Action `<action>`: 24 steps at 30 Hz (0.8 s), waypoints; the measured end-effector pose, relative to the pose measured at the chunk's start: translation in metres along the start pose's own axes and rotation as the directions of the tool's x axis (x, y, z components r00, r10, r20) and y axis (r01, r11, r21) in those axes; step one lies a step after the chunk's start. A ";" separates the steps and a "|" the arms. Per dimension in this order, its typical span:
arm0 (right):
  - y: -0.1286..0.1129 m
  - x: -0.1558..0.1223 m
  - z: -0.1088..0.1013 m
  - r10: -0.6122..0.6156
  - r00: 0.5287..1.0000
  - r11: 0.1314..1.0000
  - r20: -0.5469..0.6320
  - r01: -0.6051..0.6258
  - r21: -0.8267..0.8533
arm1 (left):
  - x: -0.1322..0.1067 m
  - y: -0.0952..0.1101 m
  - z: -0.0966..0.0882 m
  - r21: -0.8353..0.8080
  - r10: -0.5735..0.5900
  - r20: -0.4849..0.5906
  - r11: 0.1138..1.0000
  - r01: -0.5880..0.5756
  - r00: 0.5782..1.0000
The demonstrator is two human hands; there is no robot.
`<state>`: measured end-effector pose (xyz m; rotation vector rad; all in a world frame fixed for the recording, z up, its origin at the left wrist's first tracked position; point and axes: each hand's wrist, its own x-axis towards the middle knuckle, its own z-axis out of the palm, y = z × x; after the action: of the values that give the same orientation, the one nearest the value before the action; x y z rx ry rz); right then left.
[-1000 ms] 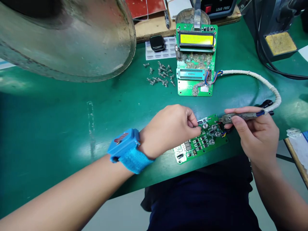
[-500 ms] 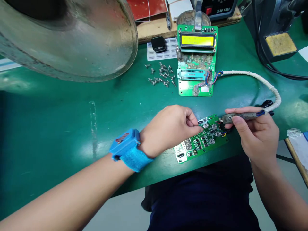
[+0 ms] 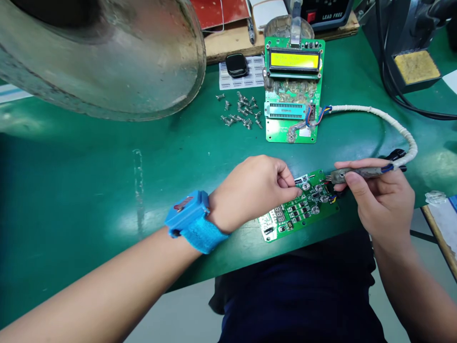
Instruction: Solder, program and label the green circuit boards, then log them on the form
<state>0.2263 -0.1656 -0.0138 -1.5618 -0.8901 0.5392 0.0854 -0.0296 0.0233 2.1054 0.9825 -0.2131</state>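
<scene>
While left hand [image 3: 253, 190] pinches board [image 3: 303, 209], right hand [image 3: 383, 202] grips probe [image 3: 357, 174], crosswise; tip seemingly leftward

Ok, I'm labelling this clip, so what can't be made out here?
Head view only:
Yellow screen: text too small, washed out.
Probe in the right hand, tip on the small board: contact too small to judge.
Left hand: curled fingers hide whether it grips the board.
Metal shade: cut off by the top edge.

Loose springs [image 3: 240, 113] beside label sheet [image 3: 255, 76]
</scene>
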 end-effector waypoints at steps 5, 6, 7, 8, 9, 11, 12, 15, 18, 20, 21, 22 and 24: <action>0.000 0.000 -0.001 -0.004 1.000 1.000 0.002 0.004 -0.015 | -0.001 0.000 0.002 0.009 -0.011 -0.014 1.000 0.012 1.000; 0.001 0.000 -0.001 -0.006 1.000 1.000 0.004 0.006 -0.017 | -0.001 0.000 0.003 0.009 -0.013 -0.019 1.000 0.013 1.000; 0.001 0.000 -0.001 -0.008 1.000 1.000 0.006 0.008 -0.021 | -0.002 0.000 0.003 0.010 -0.012 -0.024 1.000 0.012 1.000; 0.001 0.000 -0.001 -0.011 1.000 1.000 0.004 0.011 -0.026 | -0.002 0.000 0.003 0.014 -0.010 -0.027 1.000 0.010 1.000; 0.001 0.000 -0.001 -0.014 1.000 0.999 0.001 0.014 -0.029 | -0.002 0.001 0.003 0.015 -0.008 -0.028 1.000 0.008 1.000; 0.002 0.000 -0.001 -0.020 1.000 0.999 -0.003 0.020 -0.031 | -0.003 0.001 0.002 0.007 -0.008 -0.018 1.000 0.008 1.000; 0.002 0.000 -0.001 -0.023 1.000 0.999 -0.006 0.023 -0.024 | -0.003 0.001 0.002 -0.004 -0.009 -0.011 1.000 0.009 1.000; 0.002 0.000 -0.001 -0.026 1.000 1.000 -0.007 0.026 0.009 | -0.003 0.000 0.001 -0.036 -0.008 -0.008 0.999 0.008 1.000; 0.002 0.000 -0.001 -0.025 1.000 1.000 -0.004 0.025 -0.010 | -0.003 -0.001 0.003 -0.033 -0.006 -0.025 0.999 0.005 1.000; 0.002 0.000 -0.001 -0.027 1.000 0.999 -0.002 0.026 -0.022 | -0.003 -0.001 0.005 -0.022 -0.010 -0.040 1.000 0.009 0.999; 0.002 0.000 -0.001 -0.027 1.000 0.999 -0.001 0.027 -0.022 | -0.003 -0.001 0.006 -0.017 -0.010 -0.051 1.000 0.009 0.999; 0.002 0.000 -0.001 -0.027 1.000 0.999 -0.002 0.027 -0.016 | -0.003 -0.001 0.006 -0.015 -0.009 -0.060 1.000 0.008 0.998; 0.003 0.000 -0.002 -0.026 1.000 1.000 0.001 0.026 -0.007 | -0.003 -0.001 0.006 -0.024 -0.003 -0.066 1.000 0.002 0.998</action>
<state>0.2281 -0.1669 -0.0160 -1.5546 -0.9125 0.5187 0.0834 -0.0353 0.0200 2.1007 1.0215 -0.1334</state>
